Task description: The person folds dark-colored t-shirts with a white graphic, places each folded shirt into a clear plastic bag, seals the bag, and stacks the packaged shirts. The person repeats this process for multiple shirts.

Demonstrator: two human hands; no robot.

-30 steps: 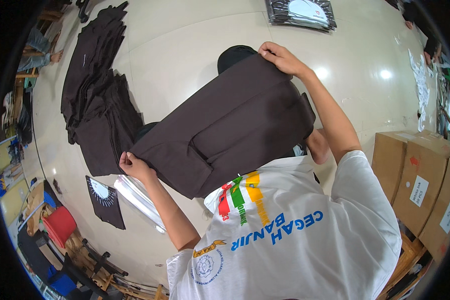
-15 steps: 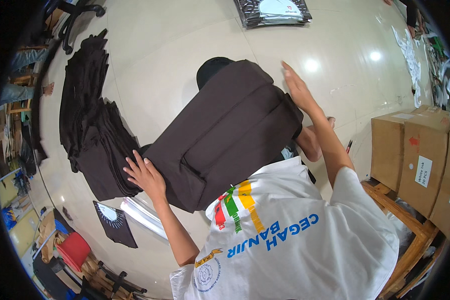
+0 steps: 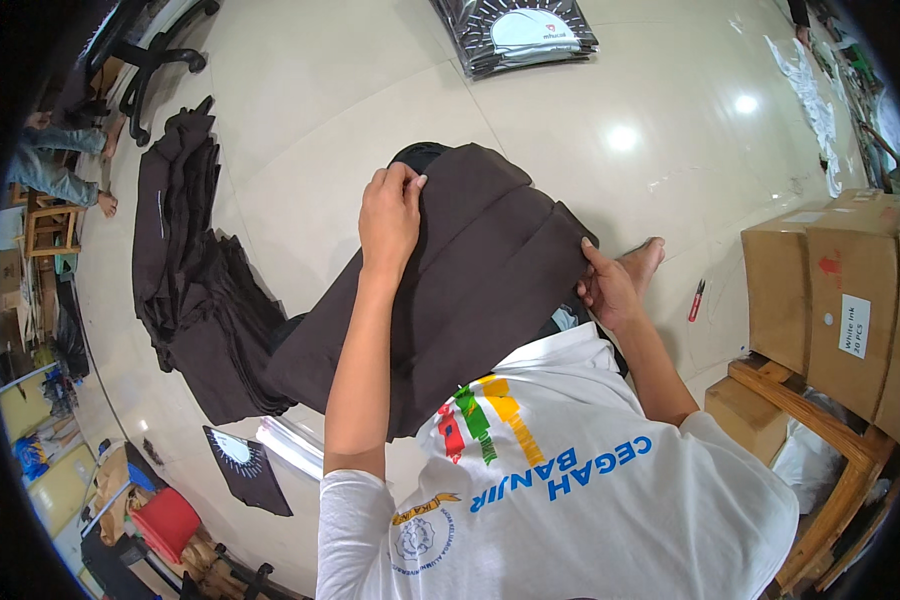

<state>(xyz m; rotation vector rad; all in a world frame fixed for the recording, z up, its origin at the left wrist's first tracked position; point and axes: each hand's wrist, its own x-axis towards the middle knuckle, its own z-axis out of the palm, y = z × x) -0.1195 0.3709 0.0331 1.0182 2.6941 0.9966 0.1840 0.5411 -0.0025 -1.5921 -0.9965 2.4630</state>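
Right hand (image 3: pixel 612 290): thumb at dark cloth (image 3: pixel 480 250) edge, fingertips part-hidden; whether clamped, I cannot tell.
Dark cloth: between both hands' fingers, underside hidden; long axis slants near-left to far-right.
Left hand (image 3: pixel 388 220): fingers clamped on its far-left edge.
Packaged stack (image 3: pixel 530 35): beyond left fingers, cut off.

Light is bright, with 2 glare spots (image 3: pixel 623 138) on the floor (image 3: pixel 690 180) beyond the right hand (image 3: pixel 610 287); far around it, straight lines bend and the view darkens.
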